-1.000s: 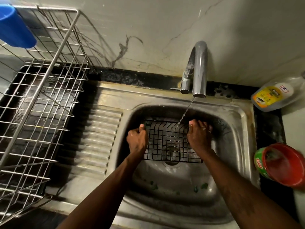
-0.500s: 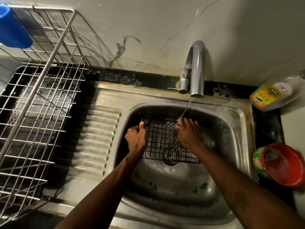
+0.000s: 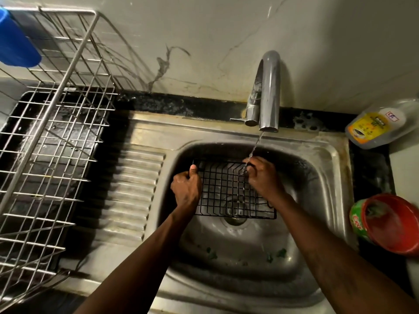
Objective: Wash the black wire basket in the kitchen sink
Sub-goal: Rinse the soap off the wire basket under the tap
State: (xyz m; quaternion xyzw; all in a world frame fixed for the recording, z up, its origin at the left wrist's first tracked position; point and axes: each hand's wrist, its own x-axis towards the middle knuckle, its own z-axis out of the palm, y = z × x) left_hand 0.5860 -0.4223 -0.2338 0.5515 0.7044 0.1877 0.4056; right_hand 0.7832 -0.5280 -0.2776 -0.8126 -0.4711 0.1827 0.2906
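Note:
The black wire basket [image 3: 226, 191] is held over the drain inside the steel kitchen sink [image 3: 326, 168]. My left hand [image 3: 187, 189] grips its left rim, thumb over the top corner. Over the basket's right side lies my right hand [image 3: 263, 177], fingers curled at the far top wire. A thin stream of water falls from the steel tap [image 3: 268, 91] onto my right hand's fingers and the basket's right part.
A large steel wire dish rack [image 3: 52, 132] stands on the left counter with a blue cup [image 3: 15, 41] hung on it. A ribbed drainboard [image 3: 133, 189] lies between rack and bowl. At the right sit a clear bottle with a yellow label [image 3: 378, 125] and a red-rimmed tub [image 3: 390, 223].
My right hand has slid left along the basket's far rim, from its right end to under the water stream. The left hand has kept its grip.

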